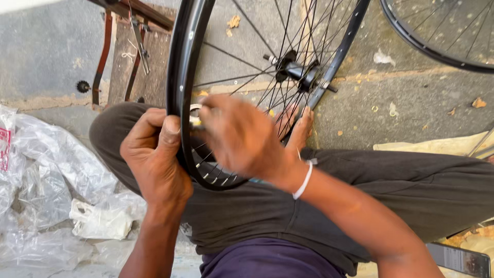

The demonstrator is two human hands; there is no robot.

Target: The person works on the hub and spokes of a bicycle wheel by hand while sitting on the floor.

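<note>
The left hand point(153, 154) clenches its grip on the black metal bicycle wheel rim point(181, 77), which stands upright across the person's lap. The right hand point(242, 135) pinches a small silvery tool point(195, 114) (partly hidden) against the rim's inner side.

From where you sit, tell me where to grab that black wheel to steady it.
Grip the rim at its near, lower arc from the left, where the left hand clamps it. The spokes crowd toward the hub, leaving only the rim's edge free.
</note>
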